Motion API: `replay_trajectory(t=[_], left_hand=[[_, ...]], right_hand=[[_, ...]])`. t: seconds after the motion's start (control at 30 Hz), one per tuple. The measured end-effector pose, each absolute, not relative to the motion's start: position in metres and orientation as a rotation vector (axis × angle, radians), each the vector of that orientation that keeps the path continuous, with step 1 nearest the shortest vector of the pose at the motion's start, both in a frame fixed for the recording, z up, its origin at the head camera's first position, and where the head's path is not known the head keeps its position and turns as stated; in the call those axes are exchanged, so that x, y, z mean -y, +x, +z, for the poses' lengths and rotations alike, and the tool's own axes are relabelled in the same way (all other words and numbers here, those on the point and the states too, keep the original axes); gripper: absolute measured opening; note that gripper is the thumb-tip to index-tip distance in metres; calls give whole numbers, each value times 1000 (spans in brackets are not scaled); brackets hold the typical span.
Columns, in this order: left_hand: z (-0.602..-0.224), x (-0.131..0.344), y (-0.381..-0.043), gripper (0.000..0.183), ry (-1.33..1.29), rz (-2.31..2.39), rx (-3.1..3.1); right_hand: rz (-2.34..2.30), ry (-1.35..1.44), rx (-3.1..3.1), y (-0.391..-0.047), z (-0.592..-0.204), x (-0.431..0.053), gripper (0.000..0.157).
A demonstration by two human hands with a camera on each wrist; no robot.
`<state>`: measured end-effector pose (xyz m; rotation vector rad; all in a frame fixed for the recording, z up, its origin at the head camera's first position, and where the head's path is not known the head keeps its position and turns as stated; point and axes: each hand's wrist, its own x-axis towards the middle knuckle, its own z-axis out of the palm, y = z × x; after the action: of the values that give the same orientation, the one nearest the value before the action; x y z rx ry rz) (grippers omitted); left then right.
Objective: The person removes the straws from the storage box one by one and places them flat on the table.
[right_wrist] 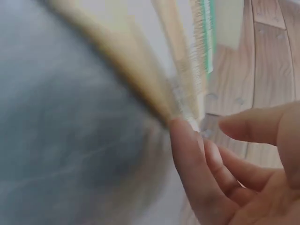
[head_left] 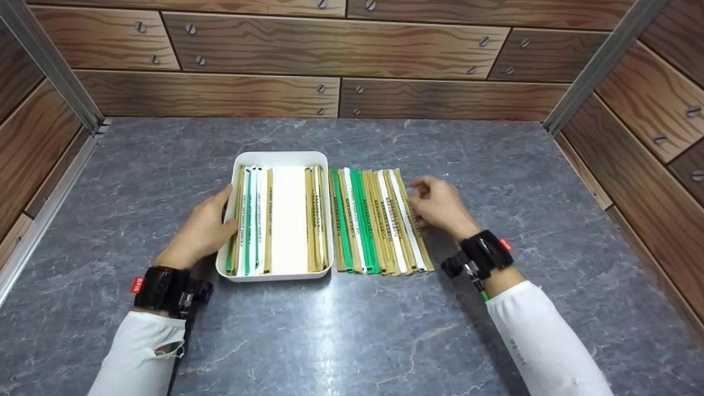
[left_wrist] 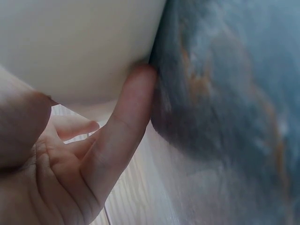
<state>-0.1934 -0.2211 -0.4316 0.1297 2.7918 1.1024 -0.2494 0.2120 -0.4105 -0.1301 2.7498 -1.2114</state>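
Note:
A white tray (head_left: 275, 278) holds slim printed stick packets in two groups: white, green and brown ones (head_left: 252, 220) along its left side, mostly brown ones (head_left: 315, 220) along its right. My left hand (head_left: 201, 231) holds the tray's left wall, thumb over the rim and fingers against the outside (left_wrist: 70, 51). Right of the tray lies a row of brown, green and white stick packets (head_left: 379, 220), side by side on the table. At the row's right edge is my right hand (head_left: 440, 206). One fingertip touches the outermost packet (right_wrist: 126, 61), while the thumb stands apart from it.
Grey marbled table top (head_left: 330, 341) surrounds the tray and the row. Wood-patterned panels (head_left: 330, 49) stand at the back and both sides, with metal posts (head_left: 583, 66) at the corners. Each wrist wears a black strapped camera (head_left: 484, 256).

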Motion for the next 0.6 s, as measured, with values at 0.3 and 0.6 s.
replay_trajectory(t=[0.3,0.6], left_hand=[[-434,222,-193,76,143,1083,-2831],[-433,222,-192,76,153,1094,-2838]], right_hand=[[-1202,-502,-2737,-248,-374,-114,44],[-859,-697,-2648,-245,-372,-12,54]])
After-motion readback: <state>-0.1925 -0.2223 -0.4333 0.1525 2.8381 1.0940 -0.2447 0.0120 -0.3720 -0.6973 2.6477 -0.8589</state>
